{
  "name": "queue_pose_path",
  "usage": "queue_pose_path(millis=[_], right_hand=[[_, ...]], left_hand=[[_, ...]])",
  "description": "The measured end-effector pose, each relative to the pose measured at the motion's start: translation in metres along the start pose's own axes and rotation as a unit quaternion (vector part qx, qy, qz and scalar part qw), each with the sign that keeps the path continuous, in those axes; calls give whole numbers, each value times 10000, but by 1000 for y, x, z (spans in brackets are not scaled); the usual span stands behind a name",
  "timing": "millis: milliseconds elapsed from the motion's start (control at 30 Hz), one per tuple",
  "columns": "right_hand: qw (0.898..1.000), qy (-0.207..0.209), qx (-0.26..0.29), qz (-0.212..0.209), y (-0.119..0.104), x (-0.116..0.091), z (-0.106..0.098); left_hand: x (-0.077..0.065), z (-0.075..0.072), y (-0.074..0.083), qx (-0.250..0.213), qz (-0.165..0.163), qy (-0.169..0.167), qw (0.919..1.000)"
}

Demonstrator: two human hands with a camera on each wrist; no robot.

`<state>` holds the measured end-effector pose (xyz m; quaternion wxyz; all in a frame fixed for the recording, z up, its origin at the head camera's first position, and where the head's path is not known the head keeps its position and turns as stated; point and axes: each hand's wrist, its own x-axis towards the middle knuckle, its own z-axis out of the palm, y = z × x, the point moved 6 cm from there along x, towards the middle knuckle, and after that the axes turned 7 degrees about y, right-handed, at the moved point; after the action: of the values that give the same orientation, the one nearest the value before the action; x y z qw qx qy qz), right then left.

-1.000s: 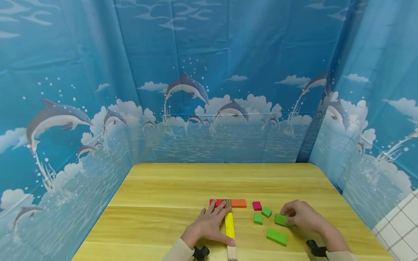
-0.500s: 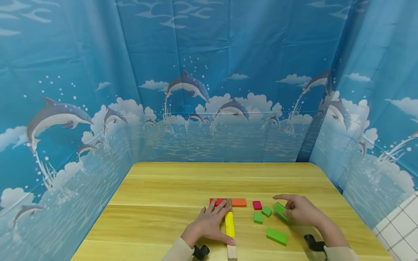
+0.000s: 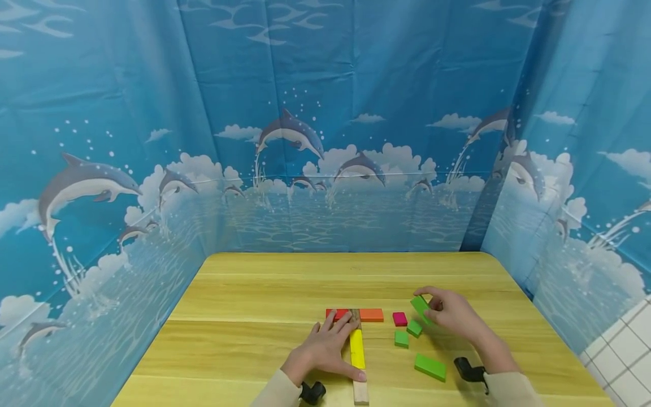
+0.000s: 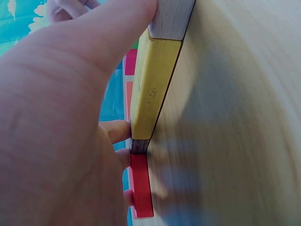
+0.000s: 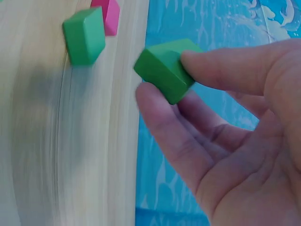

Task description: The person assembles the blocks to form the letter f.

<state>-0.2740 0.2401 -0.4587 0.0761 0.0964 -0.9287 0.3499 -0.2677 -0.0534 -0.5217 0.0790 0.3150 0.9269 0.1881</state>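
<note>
My right hand [image 3: 450, 312] pinches a long green block [image 3: 420, 308] between thumb and fingers; the right wrist view shows this green block [image 5: 164, 66] tilted. My left hand [image 3: 325, 351] lies spread over a T of wooden blocks. Its fingertips touch the red block [image 3: 333, 314] and the brown block [image 3: 355, 320], while its thumb rests by the joint between the yellow block [image 3: 357, 349] and the pale block [image 3: 360, 391]. In the left wrist view the yellow block [image 4: 153, 84] stands between the pale and brown ones. An orange block [image 3: 371, 315] forms the T's right arm.
Right of the T lie a pink block [image 3: 399, 319] and two small green blocks, one [image 3: 401, 339] nearer the T, the other [image 3: 414, 328] beside it. Another long green block [image 3: 430, 367] lies closer to me. A dolphin-print curtain [image 3: 325, 220] surrounds the wooden table [image 3: 244, 305].
My right hand has lifted the long green block from the table, turning it and carrying it left and away from me, towards the pink block. The left hand stays in place.
</note>
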Motion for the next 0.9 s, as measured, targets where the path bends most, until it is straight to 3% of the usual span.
queue_pose_path(millis=[300, 900], right_hand=[[9988, 450, 65, -176, -16, 12, 9], [9983, 441, 347, -147, -33, 28, 48]], left_hand=[[1, 2, 3, 82, 37, 44, 9999], [-2, 7, 9, 136, -70, 60, 9999]])
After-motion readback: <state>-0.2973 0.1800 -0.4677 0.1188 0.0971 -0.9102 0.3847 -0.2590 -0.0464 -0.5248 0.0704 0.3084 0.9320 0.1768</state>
